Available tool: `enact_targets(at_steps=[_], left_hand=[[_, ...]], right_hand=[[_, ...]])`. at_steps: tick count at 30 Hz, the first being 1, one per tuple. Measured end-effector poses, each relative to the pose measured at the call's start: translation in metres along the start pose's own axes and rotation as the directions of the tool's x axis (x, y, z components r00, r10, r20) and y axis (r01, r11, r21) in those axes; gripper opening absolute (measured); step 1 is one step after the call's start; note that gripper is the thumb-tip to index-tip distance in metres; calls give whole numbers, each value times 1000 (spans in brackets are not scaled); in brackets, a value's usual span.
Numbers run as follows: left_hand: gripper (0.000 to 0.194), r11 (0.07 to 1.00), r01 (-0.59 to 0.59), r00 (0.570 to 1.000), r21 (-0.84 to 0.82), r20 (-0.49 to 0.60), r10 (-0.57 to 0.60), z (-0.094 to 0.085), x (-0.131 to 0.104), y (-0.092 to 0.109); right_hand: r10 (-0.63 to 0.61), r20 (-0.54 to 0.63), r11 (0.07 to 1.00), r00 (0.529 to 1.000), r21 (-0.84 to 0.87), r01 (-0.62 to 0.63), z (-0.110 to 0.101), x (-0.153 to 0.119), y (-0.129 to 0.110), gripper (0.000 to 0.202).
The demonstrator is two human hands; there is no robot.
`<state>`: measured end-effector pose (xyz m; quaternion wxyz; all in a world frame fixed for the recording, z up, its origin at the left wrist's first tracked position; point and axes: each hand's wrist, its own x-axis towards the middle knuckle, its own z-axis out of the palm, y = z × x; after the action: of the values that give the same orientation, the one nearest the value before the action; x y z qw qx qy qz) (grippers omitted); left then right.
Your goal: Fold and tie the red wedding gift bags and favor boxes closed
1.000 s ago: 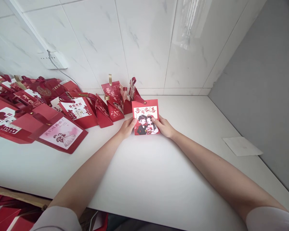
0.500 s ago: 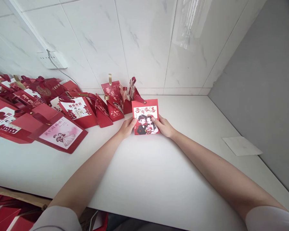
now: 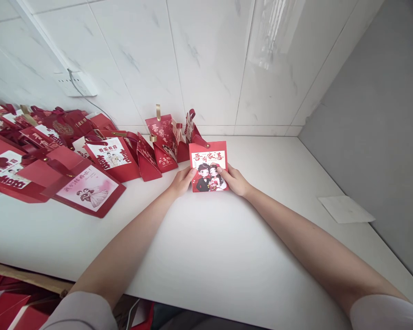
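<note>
A red wedding gift box (image 3: 209,167) with a cartoon bride and groom printed on its front stands upright between my hands. My left hand (image 3: 183,181) grips its left edge, thumb on the front and fingers hidden behind. On the opposite edge, my right hand (image 3: 238,180) holds the box the same way, its thumb over the printed bride. A dark red ribbon loop with a small gold stud shows at the top left of the box. Just behind it, another red box with a ribbon loop (image 3: 192,124) leans near the wall.
Several folded red gift boxes (image 3: 112,156) crowd the left of the white table (image 3: 227,256). A white sheet (image 3: 346,209) lies at the right edge by a grey panel. A cable hangs from a wall socket (image 3: 77,85). More red items (image 3: 10,307) sit below the table at left.
Almost nothing differs. Both hands keep their hold on the gift box in the same place, and the view has shifted very slightly.
</note>
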<state>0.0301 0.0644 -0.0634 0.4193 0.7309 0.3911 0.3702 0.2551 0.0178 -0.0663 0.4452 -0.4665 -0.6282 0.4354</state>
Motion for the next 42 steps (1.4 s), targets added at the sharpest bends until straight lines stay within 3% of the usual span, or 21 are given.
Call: enact_targets(at_steps=[11,14,17,19,22,25,28,32,34,38,42], left_hand=[[61,1000,-5,1000,10,7,4,-1,-1,0],[60,998,-28,999,49,-17,29,-1,-1,2],[60,983,-115,979,144,-150,136,0,0,2],[65,958,-172,960,231,-178,215,1,0,3],[84,901,-254,961,351,-17,277,3,-3,5],[107,872,-281,960,402,109,259,4,-6,7],[88,911,-266,964,314,101,247,2,-4,6],[68,944,-327,925,48,218,310,0,-3,5],[66,940,-332,924,79,228,307,4,-4,8],[73,910,-294,955,293,114,272,13,-8,13],[75,927,-326,939,182,178,295,12,-6,9]], right_hand=[[5,1,1000,1000,1,-5,0,0,1,54],[-91,-21,994,996,-68,89,-1,-2,1,53],[-245,-44,953,968,-194,233,-1,-3,0,49],[-279,-38,927,959,-270,259,1,-4,-1,46],[-274,-14,905,962,-341,253,3,-6,-2,46],[-337,62,878,939,-340,338,4,-7,-2,51],[-412,124,855,903,-289,430,3,-5,2,64],[-388,169,902,906,-132,411,3,0,7,83],[-358,210,923,910,-64,379,5,0,8,88],[-301,198,937,933,-122,328,10,-3,6,99],[-260,117,952,959,-138,275,12,-4,2,82]])
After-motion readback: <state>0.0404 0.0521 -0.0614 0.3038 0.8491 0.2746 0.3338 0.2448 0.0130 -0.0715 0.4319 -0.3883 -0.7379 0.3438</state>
